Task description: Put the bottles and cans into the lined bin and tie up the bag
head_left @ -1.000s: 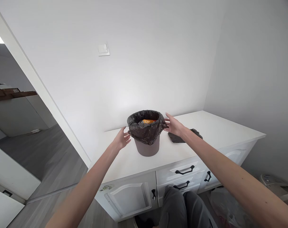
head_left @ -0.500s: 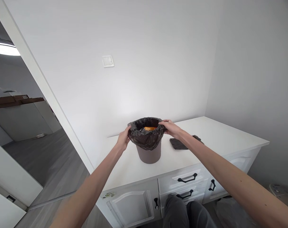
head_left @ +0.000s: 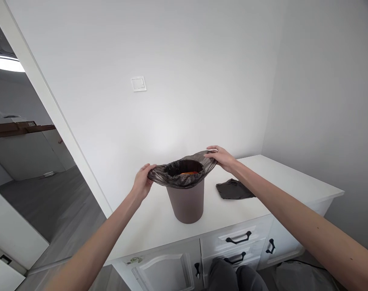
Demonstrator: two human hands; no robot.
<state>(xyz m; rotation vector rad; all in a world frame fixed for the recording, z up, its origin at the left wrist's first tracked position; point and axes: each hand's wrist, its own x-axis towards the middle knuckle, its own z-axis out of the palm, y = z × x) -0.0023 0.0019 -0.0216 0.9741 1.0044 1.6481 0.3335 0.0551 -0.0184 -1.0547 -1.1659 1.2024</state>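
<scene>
A brown trash can point(head_left: 188, 204) stands upright on the white cabinet top. A thin black trash bag point(head_left: 161, 176) lines it, its edge pulled outward on both sides of the rim. My left hand point(head_left: 143, 180) pinches the bag's edge left of the can. On the right, my right hand point(head_left: 218, 157) grips the opposite edge, raised a little higher. Something orange point(head_left: 190, 173) shows inside the bag; its kind is hidden. To the right of the can lies a folded black plastic bag point(head_left: 234, 190), partly behind my right forearm.
The white cabinet point(head_left: 159, 238) has drawers and doors with black handles point(head_left: 238, 237). Behind it is a wall with a light switch point(head_left: 138, 84). A doorway opens at left onto a room with cardboard boxes point(head_left: 14, 128). A grey plastic bag point(head_left: 301, 277) lies on the floor at lower right.
Both hands have moved apart, drawing the bag's edge outward and up off the can's sides. More of the can's outer wall is bare now. The view has shifted slightly.
</scene>
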